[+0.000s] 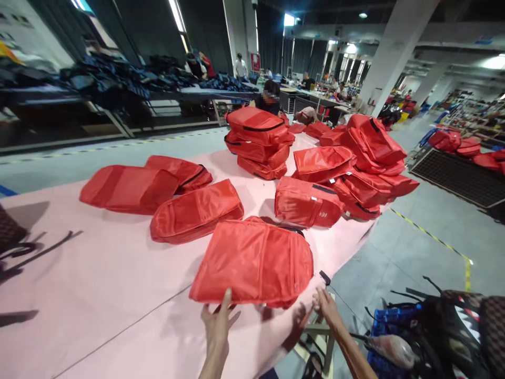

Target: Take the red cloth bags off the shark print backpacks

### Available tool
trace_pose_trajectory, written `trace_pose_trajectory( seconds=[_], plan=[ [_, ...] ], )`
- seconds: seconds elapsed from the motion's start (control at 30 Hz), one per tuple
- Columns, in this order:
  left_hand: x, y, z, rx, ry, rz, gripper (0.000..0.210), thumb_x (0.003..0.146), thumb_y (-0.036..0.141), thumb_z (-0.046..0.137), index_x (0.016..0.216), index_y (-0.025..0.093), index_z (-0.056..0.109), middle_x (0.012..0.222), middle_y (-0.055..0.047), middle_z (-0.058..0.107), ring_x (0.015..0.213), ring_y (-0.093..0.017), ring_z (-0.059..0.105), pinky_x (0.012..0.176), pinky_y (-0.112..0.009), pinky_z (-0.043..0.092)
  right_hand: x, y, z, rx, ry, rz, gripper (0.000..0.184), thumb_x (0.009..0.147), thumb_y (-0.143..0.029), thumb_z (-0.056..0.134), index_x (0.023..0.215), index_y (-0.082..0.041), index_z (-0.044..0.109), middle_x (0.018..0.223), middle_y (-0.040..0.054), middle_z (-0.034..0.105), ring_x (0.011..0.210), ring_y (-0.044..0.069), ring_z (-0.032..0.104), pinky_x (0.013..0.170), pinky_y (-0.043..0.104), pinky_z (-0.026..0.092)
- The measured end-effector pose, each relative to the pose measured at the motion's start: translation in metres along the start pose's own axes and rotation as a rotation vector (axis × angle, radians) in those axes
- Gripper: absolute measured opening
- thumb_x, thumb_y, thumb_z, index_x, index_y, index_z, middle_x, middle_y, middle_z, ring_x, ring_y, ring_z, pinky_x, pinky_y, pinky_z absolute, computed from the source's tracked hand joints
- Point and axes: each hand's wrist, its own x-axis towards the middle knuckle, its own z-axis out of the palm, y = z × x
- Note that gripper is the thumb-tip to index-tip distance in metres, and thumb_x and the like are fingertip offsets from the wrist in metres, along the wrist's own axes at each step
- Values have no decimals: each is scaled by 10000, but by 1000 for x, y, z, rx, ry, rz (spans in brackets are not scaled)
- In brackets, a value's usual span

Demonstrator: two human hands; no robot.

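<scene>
A red fabric backpack lies flat on the pink-covered table right in front of me. My left hand is at its near edge, fingers spread, with the thumb overlapping the red fabric; whether it touches is hard to tell. Off the bag's right end, by the table's edge, my right hand has its fingers loosely apart and nothing visible in them. A small black strap end lies just beyond it. Behind the near bag are another red bag at left and a boxy red bag at right.
A stack of red bags and a larger pile stand farther up the table. A person is behind the stack. Dark backpacks and a blue crate sit at lower right. Black straps lie at left.
</scene>
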Motion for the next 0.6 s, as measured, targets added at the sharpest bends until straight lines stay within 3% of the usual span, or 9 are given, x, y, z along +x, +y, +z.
trace_pose_trajectory(
  seconds=[0.07, 0.13, 0.2, 0.27, 0.37, 0.47, 0.6],
  plan=[
    [-14, -8, 24, -5, -146, -62, 745, 987, 547, 826, 1568, 204, 512, 1335, -202, 786, 901, -284, 854, 822, -495, 742, 7, -32, 4, 113, -10, -57, 743, 783, -884, 653, 1206, -277, 726, 1242, 145, 803, 1102, 340, 796, 900, 453, 662],
    [-26, -15, 45, -14, -203, -29, 453, 1063, 529, 721, 1273, 135, 646, 1068, -178, 833, 798, -272, 850, 795, -458, 735, 13, -57, 10, 188, -10, -100, 734, 728, -841, 740, 1166, -253, 732, 1283, 143, 785, 1149, 328, 755, 875, 413, 644],
    [-36, -20, 58, -4, -148, 76, 364, 1062, 504, 715, 1015, 156, 622, 799, -131, 796, 704, -268, 833, 735, -392, 714, 15, -67, 12, 225, -20, -96, 677, 753, -816, 751, 1113, -242, 734, 1210, 120, 787, 1100, 302, 742, 825, 378, 629],
    [-47, -23, 62, 9, -79, 167, 357, 1026, 476, 743, 892, 209, 547, 641, -85, 734, 598, -255, 795, 650, -339, 676, 11, -63, 8, 248, -37, -72, 628, 792, -791, 760, 1094, -241, 734, 1158, 95, 786, 1050, 275, 739, 800, 352, 619],
    [-72, -29, 56, 4, -41, 211, 362, 969, 473, 751, 847, 238, 505, 619, -71, 733, 526, -244, 757, 578, -323, 638, -2, -41, -6, 295, -61, 4, 615, 824, -788, 781, 1093, -239, 721, 1181, 106, 790, 1021, 259, 758, 805, 342, 632],
    [-112, -42, 44, -28, -95, 259, 482, 862, 591, 821, 836, 257, 475, 706, -64, 774, 597, -262, 794, 616, -348, 652, -19, -19, -25, 339, -92, 123, 663, 863, -853, 724, 1109, -237, 705, 1196, 149, 801, 1017, 280, 795, 835, 391, 665],
    [-168, -75, 9, -78, -143, 233, 626, 726, 669, 928, 834, 265, 461, 751, -28, 778, 641, -257, 800, 668, -362, 655, -42, -11, -43, 470, -219, 155, 788, 911, -960, 521, 1225, -267, 728, 1242, 145, 822, 1138, 314, 809, 875, 444, 683]
  ],
)
